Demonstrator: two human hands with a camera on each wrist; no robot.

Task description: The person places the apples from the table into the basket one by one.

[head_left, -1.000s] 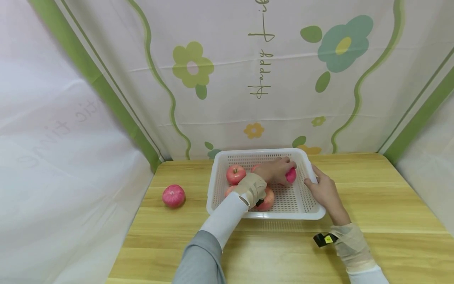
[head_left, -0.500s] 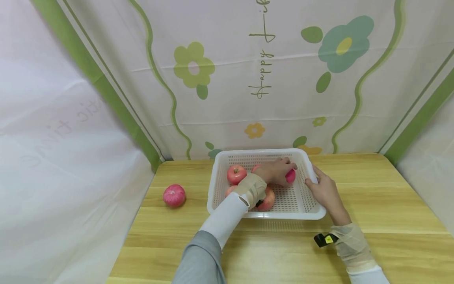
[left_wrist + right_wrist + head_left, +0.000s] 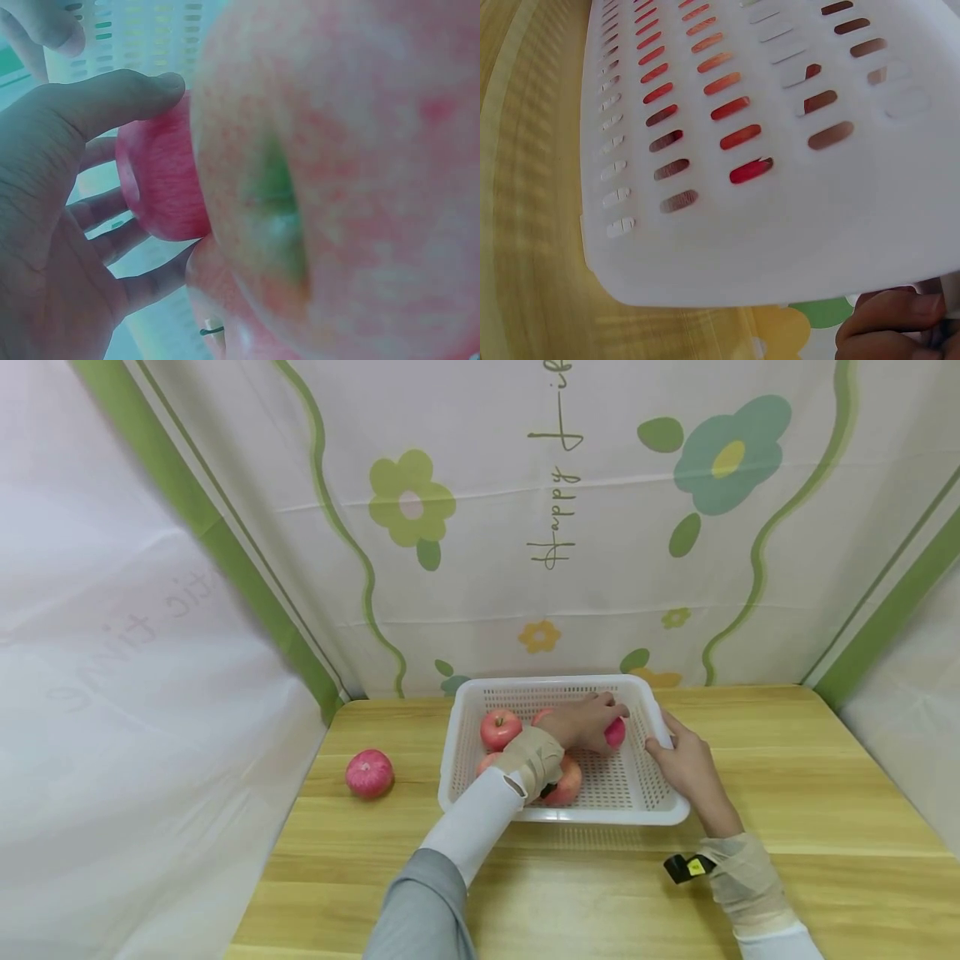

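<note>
My left hand [image 3: 583, 724] reaches into a white slotted plastic basket [image 3: 607, 816]. It grips a streaked dark-pink round fruit [image 3: 163, 176] near the right end, thumb across its upper side and fingers behind it. Several paler red apples lie to the left in the basket, among them a stemmed apple [image 3: 499, 728] and another apple [image 3: 566, 782] under the wrist. The forearm and hand partly cover them. My right hand [image 3: 692, 774] holds the basket's right rim, thumb over the edge; in the right wrist view only some of its fingers [image 3: 889, 322] appear.
A similar dark-pink round fruit [image 3: 368, 773] sits on the wooden table [image 3: 360, 877], left of the basket. Behind the table hangs a flower-print cloth [image 3: 480, 568], with more cloth at both sides. The basket stands close to the back cloth.
</note>
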